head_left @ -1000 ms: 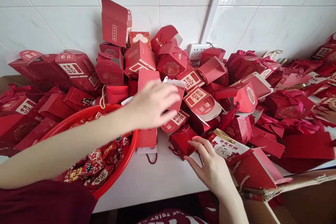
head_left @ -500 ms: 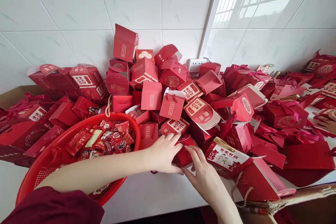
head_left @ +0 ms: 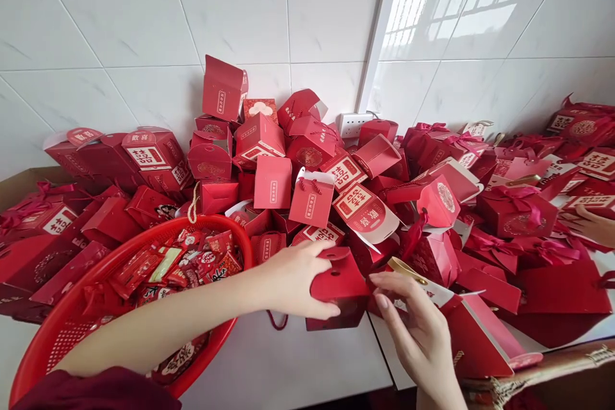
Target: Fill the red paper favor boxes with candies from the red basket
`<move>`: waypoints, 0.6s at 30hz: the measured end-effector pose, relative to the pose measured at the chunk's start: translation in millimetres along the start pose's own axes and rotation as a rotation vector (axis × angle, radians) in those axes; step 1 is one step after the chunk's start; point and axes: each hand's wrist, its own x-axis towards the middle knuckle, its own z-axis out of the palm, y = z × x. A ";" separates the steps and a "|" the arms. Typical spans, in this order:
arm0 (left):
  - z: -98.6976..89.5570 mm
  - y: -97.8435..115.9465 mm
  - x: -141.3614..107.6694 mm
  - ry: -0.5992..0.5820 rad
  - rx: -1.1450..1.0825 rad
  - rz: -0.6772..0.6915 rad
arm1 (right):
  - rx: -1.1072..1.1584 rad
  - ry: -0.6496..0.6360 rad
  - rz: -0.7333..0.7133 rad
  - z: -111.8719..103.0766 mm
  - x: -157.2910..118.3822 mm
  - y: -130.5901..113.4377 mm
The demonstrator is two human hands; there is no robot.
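Head view: the left hand (head_left: 300,278) holds a plain red box (head_left: 342,278) around its left side, at the near edge of the heaped gift boxes (head_left: 273,184). The right hand (head_left: 418,323) has thumb and forefinger close together at the box's right edge; whether they pinch it cannot be determined. A red basket (head_left: 55,336) of wrapped packets (head_left: 192,262) stands to the left.

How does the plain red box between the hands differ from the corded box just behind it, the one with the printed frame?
The plain box is deeper red; the corded box looks pinker. The plain box shows no printing on its visible faces, while the corded box bears a pale frame. The left hand grips the plain box; neither hand touches the corded box. Both are red boxes.
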 end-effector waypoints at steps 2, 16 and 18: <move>-37.3 -0.3 -0.9 0.063 -0.065 -0.046 | -0.010 0.102 0.004 1.4 -0.8 4.4; -228.3 -109.3 105.4 1.344 -0.081 -0.044 | 0.168 -0.202 0.076 41.0 -0.9 9.1; -249.7 -117.4 111.4 1.524 -0.125 -0.046 | 0.189 -0.254 0.104 45.6 -0.9 12.6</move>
